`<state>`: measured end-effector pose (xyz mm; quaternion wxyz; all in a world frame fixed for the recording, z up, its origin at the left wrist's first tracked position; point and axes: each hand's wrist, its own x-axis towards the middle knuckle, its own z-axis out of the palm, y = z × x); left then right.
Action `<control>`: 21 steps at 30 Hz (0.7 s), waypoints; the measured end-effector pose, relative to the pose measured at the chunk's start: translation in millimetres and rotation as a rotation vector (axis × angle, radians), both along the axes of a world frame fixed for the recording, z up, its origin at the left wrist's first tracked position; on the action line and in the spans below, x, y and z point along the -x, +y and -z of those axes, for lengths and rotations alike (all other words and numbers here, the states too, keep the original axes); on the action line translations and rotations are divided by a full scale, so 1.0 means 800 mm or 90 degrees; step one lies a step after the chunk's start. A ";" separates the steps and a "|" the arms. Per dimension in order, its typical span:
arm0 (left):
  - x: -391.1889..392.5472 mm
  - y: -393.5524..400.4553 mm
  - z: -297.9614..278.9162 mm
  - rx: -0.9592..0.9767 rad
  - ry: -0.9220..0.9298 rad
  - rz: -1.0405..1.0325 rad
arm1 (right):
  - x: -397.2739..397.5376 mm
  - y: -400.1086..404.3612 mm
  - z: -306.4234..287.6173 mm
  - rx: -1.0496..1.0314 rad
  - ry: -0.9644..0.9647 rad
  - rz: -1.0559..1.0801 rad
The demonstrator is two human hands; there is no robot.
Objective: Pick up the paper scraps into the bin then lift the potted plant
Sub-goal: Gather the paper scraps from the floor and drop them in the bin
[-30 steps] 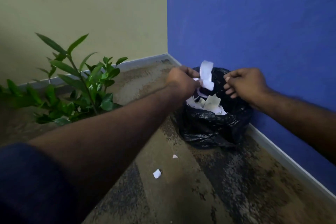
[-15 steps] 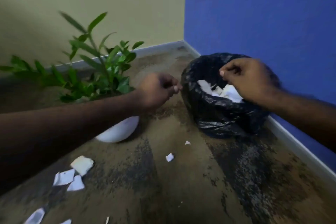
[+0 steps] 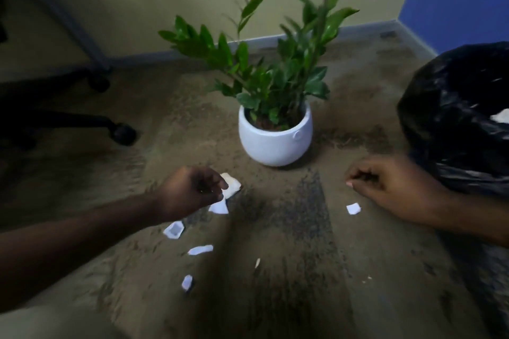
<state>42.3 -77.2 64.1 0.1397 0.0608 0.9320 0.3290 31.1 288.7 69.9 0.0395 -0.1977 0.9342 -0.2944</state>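
Head view: both hands low over scattered paper scraps (image 3: 219, 207), near the potted plant (image 3: 275, 129).
Scraps look light, flimsy: pinch by edges. Left hand (image 3: 192, 190) fingers curl over one; right hand (image 3: 391, 184) loosely curled, holding nothing. Pot looks smooth, heavy: cup both sides.

The black plastic-lined bin (image 3: 457, 118) is cut off by the right edge, so only a sliver of white paper (image 3: 500, 117) inside it is seen. The curled fingers of the left hand (image 3: 190, 191) cover part of the largest white paper scrap (image 3: 232, 184); contact cannot be judged. The right hand (image 3: 391, 187) is blurred, its fingertips indistinct. The black wheeled chair base (image 3: 82, 118) is cut off at the left edge. The upper green leaves of the potted plant in the white round pot (image 3: 275, 143) are smeared and cropped.
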 end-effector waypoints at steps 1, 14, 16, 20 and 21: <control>-0.010 -0.013 0.012 -0.013 -0.007 -0.025 | -0.002 -0.019 0.007 -0.017 -0.025 -0.038; -0.135 -0.096 0.139 -0.056 -0.088 -0.009 | -0.045 -0.187 0.144 -0.046 -0.146 -0.213; -0.143 -0.102 0.152 0.012 -0.059 0.029 | -0.048 -0.188 0.153 -0.094 -0.138 -0.236; -0.148 -0.110 0.181 0.009 0.020 0.076 | -0.051 -0.197 0.161 -0.175 -0.117 -0.312; -0.146 -0.109 0.179 -0.005 0.013 0.072 | -0.054 -0.200 0.160 -0.195 -0.096 -0.331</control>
